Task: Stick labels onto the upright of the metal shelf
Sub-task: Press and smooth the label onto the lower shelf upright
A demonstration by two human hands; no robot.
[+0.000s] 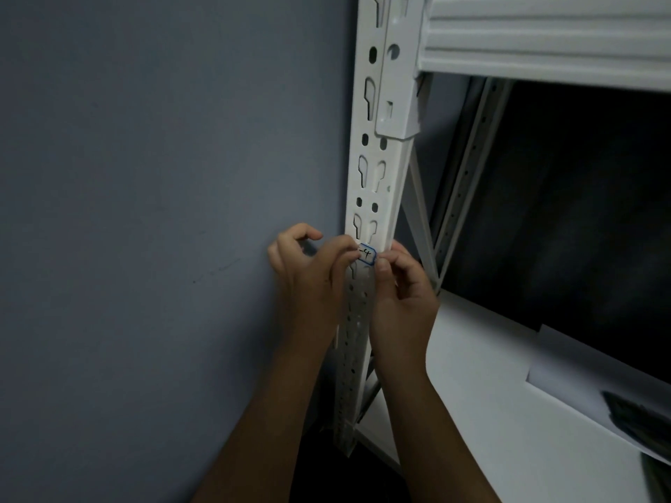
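upright (381,168): white metal, patterned with two columns of dark keyhole slots alternating with small round holes
label (366,254): white, blue rounded border, a black handwritten mark like a "4"
wall (163,176): plain blue-grey on the left, a few faint dark scuffs
beam (544,34): white, ribbed with lengthwise ridges
shelf board (490,412): plain white
back brace (468,176): pale grey-white, a row of small dark holes
shelf interior (581,212): near black

I see a small white label (366,255) with a blue edge and a "4", middle of frame, against the white holed upright (374,183)
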